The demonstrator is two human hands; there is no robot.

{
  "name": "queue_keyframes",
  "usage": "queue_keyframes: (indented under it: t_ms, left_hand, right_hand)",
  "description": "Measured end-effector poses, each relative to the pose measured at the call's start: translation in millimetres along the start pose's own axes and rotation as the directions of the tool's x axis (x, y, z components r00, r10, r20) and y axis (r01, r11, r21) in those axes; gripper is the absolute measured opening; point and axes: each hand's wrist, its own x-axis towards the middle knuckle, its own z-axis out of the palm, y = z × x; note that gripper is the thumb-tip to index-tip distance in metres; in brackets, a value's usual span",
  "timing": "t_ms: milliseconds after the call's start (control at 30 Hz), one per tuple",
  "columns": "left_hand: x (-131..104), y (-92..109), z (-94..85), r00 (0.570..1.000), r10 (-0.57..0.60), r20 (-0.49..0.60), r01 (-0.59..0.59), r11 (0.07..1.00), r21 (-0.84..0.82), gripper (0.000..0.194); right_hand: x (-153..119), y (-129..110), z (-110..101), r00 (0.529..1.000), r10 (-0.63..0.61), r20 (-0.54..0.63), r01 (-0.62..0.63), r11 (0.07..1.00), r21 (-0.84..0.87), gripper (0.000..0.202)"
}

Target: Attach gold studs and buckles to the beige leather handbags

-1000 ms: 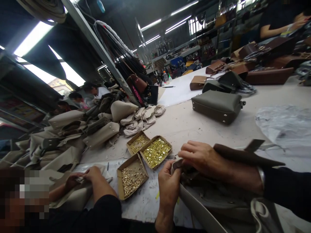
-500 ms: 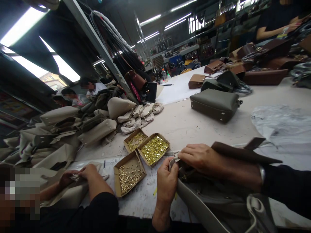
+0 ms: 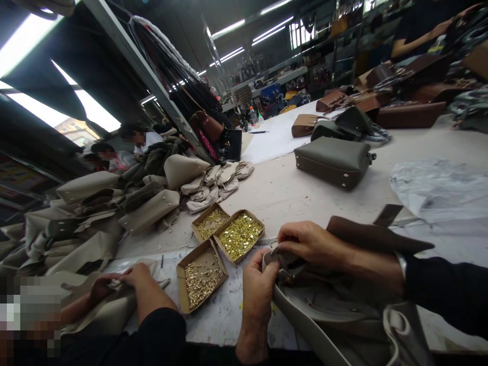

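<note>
From the head camera, here was the action, and it was all at one edge! The left hand (image 3: 256, 295) had it, thumb and fingers pinching the rim of the grey bag (image 3: 335, 315). And there was the right hand (image 3: 312, 245), knuckles bent, fingertips drawn together on that same corner, pinching a small pale bit of it; the finer detail was too small to tell. The bag itself lay at the lower right, right by the edge of the surface (image 3: 274, 195), its inside facing up. Behind the right forearm lay a brown strip (image 3: 366, 235).

Just left of the left hand, three trays sat close together: a front tray (image 3: 182, 284) of small studs, a middle tray (image 3: 249, 247) full of gold pieces, a back tray (image 3: 195, 231) with more. Farther out, a dark green bag (image 3: 331, 158) lay on its side, a plastic sheet (image 3: 423, 188) near it. And over on the left, a co-worker's hands (image 3: 138, 277) were busy with pale material (image 3: 114, 312)!
</note>
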Motion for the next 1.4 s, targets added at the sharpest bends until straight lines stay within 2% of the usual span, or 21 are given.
queue_keyframes:
  t_ms: [100, 200, 267, 367, 467, 600, 700, 767, 833, 900, 967, 1067, 1167, 1300, 1400]
  left_hand:
    - [0.6, 0.3, 1.5, 1.0, 0.003, -0.015, -0.003, 1.0, -0.001, 0.028]
    - [1.2, 1.1, 1.9, 1.0, 0.003, -0.009, -0.003, 1.0, 0.007, 0.027]
    - [1.6, 1.1, 1.5, 1.0, 0.008, -0.005, -0.008, 1.0, 0.014, 0.027]
    - [1.4, -0.2, -0.2, 1.0, 0.025, 0.0, -0.025, 0.999, 0.047, 0.026]
    - [-1.6, -1.1, -1.8, 0.998, 0.057, -0.026, -0.054, 0.993, 0.104, 0.027]
    - [-12.6, 2.5, 1.3, 0.98, 0.178, -0.089, -0.158, 0.968, 0.195, 0.027]
    - [-20.9, 4.9, 5.7, 0.919, 0.391, -0.057, -0.362, 0.891, 0.276, 0.019]
    - [-23.5, 3.8, 6.3, 0.848, 0.529, 0.008, -0.507, 0.807, 0.303, 0.022]
    - [-23.8, 0.4, 4.2, 0.778, 0.622, 0.091, -0.617, 0.73, 0.294, 0.031]
    - [-23.3, -4.4, 0.3, 0.707, 0.687, 0.168, -0.701, 0.649, 0.296, 0.036]
    - [-23.4, -9.8, -3.7, 0.631, 0.746, 0.213, -0.766, 0.555, 0.325, 0.039]
    - [-25.3, -17.5, -7.4, 0.523, 0.82, 0.231, -0.828, 0.425, 0.366, 0.046]
    - [-27.7, -23.7, -9.1, 0.483, 0.846, 0.225, -0.844, 0.381, 0.377, 0.05]
    - [-29.0, -26.8, -10.8, 0.496, 0.838, 0.227, -0.841, 0.398, 0.367, 0.05]
    - [-29.1, -25.2, -10.8, 0.479, 0.85, 0.219, -0.848, 0.382, 0.368, 0.048]
  right_hand:
    - [0.2, -4.6, -2.9, 0.996, 0.082, 0.021, -0.082, 0.996, -0.027, 0.014]
    - [1.5, -6.5, -4.0, 0.994, 0.106, 0.031, -0.103, 0.992, -0.073, 0.017]
    - [3.3, -4.7, -3.4, 0.992, 0.121, 0.046, -0.119, 0.992, -0.041, 0.016]
    - [5.8, -0.2, -2.1, 0.979, 0.155, 0.129, -0.173, 0.975, 0.14, 0.016]
    - [4.4, 0.6, -3.1, 0.962, 0.143, 0.234, -0.224, 0.901, 0.372, 0.018]
    - [-5.0, -5.2, -7.6, 0.974, 0.041, 0.224, -0.155, 0.84, 0.52, 0.025]
    - [-11.8, -10.2, -9.7, 0.985, 0.034, 0.168, -0.142, 0.71, 0.689, 0.032]
    - [-13.7, -12.8, -10.5, 0.98, 0.061, 0.191, -0.19, 0.589, 0.785, 0.036]
    - [-12.5, -14.0, -11.7, 0.97, 0.075, 0.229, -0.232, 0.543, 0.807, 0.034]
    - [-8.2, -13.1, -13.6, 0.967, 0.106, 0.231, -0.246, 0.61, 0.753, 0.027]
    - [-1.7, -10.9, -15.7, 0.957, 0.149, 0.249, -0.275, 0.74, 0.613, 0.021]
    - [7.4, -8.7, -17.3, 0.908, 0.14, 0.396, -0.306, 0.866, 0.396, 0.018]
    - [12.6, -10.2, -16.2, 0.871, 0.058, 0.487, -0.242, 0.915, 0.323, 0.016]
    - [15.9, -12.5, -14.5, 0.857, 0.011, 0.515, -0.179, 0.944, 0.277, 0.016]
    - [16.9, -14.0, -15.4, 0.855, 0.028, 0.519, -0.163, 0.962, 0.218, 0.014]
